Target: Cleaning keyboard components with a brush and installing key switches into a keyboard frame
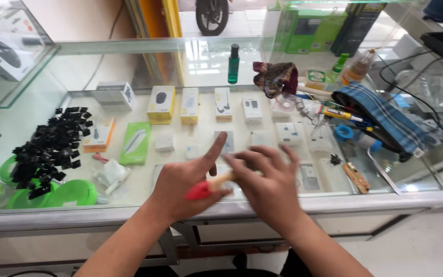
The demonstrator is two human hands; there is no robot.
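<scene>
Left hand [188, 182] grips red-handled tool [206, 187], forefinger raised | right hand [267, 184] spread open over tool's pale shaft, touching it | both above glass desk [375, 197] | under glass: yellow box [161, 104], green flat pack [135, 143], white boxes | black clips pile [52, 149] left.

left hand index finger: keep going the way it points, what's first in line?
Left hand index points up and away over the glass counter. First thing in line looks like the green bottle; depth is unclear, so it may pass above it.
</scene>
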